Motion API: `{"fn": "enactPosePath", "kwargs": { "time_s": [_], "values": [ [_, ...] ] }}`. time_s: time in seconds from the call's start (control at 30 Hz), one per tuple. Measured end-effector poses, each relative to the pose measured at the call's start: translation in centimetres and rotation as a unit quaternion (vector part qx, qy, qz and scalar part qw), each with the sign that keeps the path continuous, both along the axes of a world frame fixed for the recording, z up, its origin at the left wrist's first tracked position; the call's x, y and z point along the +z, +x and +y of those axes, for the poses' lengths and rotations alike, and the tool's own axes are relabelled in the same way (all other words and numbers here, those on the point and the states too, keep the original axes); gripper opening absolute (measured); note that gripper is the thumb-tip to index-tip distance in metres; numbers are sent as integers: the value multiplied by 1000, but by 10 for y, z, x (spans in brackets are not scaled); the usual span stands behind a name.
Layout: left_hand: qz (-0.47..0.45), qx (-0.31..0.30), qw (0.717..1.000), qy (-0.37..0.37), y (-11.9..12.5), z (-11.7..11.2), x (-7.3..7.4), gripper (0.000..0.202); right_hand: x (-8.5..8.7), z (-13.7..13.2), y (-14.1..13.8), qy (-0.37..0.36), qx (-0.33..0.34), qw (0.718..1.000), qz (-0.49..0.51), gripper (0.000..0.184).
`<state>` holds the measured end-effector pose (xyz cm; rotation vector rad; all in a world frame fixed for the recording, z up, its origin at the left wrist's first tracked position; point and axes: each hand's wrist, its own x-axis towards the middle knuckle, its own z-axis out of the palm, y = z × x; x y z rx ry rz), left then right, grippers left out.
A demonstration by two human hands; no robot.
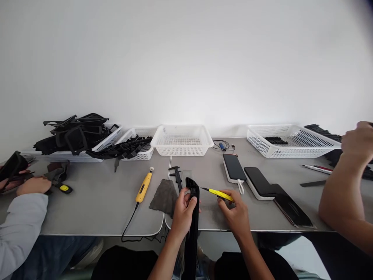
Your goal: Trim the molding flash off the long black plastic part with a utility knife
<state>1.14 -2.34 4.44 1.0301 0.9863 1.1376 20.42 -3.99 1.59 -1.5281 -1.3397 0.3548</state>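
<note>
My left hand (184, 210) is closed around a long black plastic part (192, 229), which stands upright with its lower end hanging below the table edge. Its upper end (191, 182) is wider and ribbed. Between the fingers of my right hand (234, 214) is a slim yellow craft knife (220, 194). The knife's thin dark tip points left and reaches the part's upper end; whether it touches cannot be made out. Left of my left hand lies a crumpled grey cloth (163, 196), with a black caliper (176, 177) behind it.
A yellow corded rotary tool (143, 188) lies left. White baskets (182, 149) line the wall, some holding black parts (77, 136). Power banks (234, 168) and a phone (291, 206) lie right. A co-worker's sleeve (25, 216) is at left, another person's arm (344, 186) at right.
</note>
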Motion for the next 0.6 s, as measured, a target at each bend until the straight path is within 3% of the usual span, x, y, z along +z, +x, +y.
{"fn": "enactPosePath", "kwargs": {
  "time_s": [0.6],
  "values": [
    [-11,0,1000,14,1,1,-4,48,-3,1,1,-31,7,999,6,24]
  ]
}}
